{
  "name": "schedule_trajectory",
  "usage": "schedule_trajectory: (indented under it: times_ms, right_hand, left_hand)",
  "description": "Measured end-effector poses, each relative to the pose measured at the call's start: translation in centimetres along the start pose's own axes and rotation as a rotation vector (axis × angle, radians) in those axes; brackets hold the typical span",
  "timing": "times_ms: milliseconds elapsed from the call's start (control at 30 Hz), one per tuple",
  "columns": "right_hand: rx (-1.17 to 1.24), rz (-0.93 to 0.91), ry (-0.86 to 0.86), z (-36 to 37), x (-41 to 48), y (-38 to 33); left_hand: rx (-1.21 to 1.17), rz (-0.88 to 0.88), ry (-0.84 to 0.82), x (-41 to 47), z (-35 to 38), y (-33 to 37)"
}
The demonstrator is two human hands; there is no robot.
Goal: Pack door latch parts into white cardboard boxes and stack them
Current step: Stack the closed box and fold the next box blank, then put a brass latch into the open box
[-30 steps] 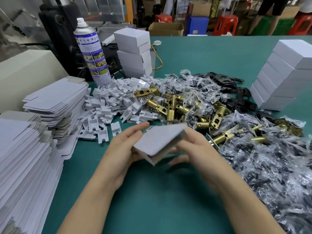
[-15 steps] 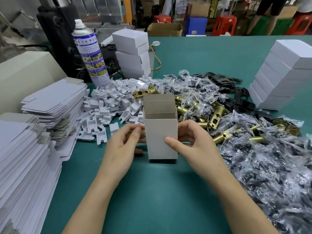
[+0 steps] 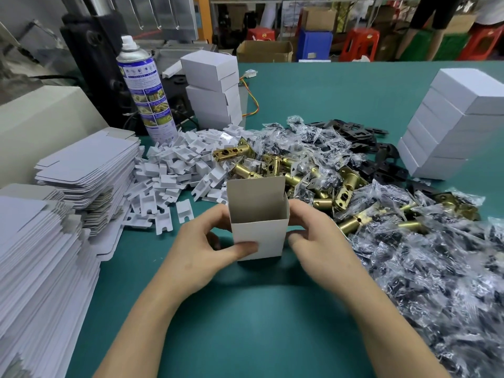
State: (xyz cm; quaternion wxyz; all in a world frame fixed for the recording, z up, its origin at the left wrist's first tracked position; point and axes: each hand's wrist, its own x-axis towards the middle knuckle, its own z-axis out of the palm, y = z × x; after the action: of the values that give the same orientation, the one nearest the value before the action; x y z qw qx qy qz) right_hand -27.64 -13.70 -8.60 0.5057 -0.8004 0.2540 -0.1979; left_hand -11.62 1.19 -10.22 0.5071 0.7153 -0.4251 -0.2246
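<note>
Folded blank 1 s back; white cardboard box (image 3: pixel 259 236) now stands open-topped on table (image 3: pixel 245 323) by brass latch bolts (image 3: pixel 245 170). Left hand (image 3: pixel 201 257) pinches its left wall, right hand (image 3: pixel 319 241) curls round right wall. Judged ready to fill

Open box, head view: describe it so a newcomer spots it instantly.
On the green table, just in front of the heap of brass latches, a white box stands upright between the left hand and the right hand. Unlike the closed boxes stacked behind and at right, its top is open, flap raised.
</note>
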Motion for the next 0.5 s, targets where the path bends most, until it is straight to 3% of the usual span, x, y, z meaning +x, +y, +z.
schedule_trajectory:
  times_ms: [267,500]
  right_hand:
    - [-0.245,-0.118,0.373,-1.3,0.9,-1.3]
    - [-0.9,-0.096,0.134,-1.8,6.9,-4.4]
  left_hand:
    - [-0.015,0.082,-0.051,-0.1,0.5,-0.1]
    - [-0.008,0.115,-0.086,-0.1,0.7,-0.2]
